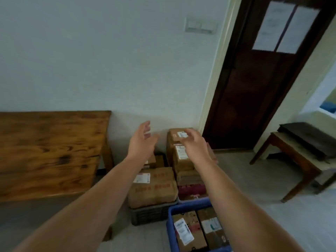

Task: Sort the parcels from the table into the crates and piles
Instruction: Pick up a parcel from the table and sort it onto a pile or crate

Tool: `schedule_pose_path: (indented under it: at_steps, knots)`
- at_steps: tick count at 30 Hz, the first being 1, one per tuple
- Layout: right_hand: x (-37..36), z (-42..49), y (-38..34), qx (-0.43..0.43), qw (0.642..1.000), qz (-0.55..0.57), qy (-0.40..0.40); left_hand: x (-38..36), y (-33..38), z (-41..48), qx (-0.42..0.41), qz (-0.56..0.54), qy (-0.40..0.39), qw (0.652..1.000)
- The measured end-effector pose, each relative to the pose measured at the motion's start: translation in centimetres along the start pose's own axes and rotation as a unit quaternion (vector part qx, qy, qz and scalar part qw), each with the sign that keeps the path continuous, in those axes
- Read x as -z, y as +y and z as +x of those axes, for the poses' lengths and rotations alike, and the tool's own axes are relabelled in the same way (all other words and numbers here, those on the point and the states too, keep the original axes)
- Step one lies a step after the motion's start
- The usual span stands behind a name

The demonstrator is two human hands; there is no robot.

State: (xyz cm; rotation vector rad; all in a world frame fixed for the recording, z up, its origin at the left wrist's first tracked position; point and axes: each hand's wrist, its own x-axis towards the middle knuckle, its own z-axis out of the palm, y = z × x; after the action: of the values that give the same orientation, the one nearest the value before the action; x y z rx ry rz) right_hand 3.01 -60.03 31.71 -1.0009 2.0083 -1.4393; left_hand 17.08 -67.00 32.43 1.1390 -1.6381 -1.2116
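Head view. All places are given from the blue crate.

1. Blue crate: on the floor, under the right forearm. It holds two brown parcels side by side, each with its white label up: left parcel and right parcel.
2. Grey crate: just left of the blue crate and set a little farther back. It holds a big parcel, brown with red print and a white label, which rises above the rim.
3. Pale crate: right behind the blue crate. It holds a maroon parcel with a brown one on top.
4. Pile: beyond the pale crate, against the wall. It is made of stacked brown boxes with their labels showing.
5. Left hand: raised in the air beyond the grey crate, fingers straight and spread, holding nothing.
6. Right hand: raised in front of the pile's top box, fingers apart and loosely bent, holding nothing. Whether it touches the box cannot be told.
7. Table: wooden, well left of the blue crate, against the wall.
8. Door: dark, beyond and to the right, with two paper sheets on it.
9. Side table: well to the right.
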Motion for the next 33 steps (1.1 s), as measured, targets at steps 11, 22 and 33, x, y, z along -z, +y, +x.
schedule_pose_path:
  at_steps: [11, 22, 33]
  knots:
    - [-29.1, -9.7, -13.7, 0.13, 0.97, 0.054, -0.197, 32.8, -5.1, -3.3, -0.001, 0.045, 0.241, 0.969]
    - [-52.1, -18.9, -21.9, 0.133, 0.937, 0.072, -0.316, 58.4, -11.9, -7.7, 0.063, 0.045, 0.352, 0.933]
    - [-71.8, -15.3, -25.3, 0.09, 0.922, 0.065, -0.372, 72.4, -19.6, 0.1, 0.117, 0.031, 0.399, 0.909]
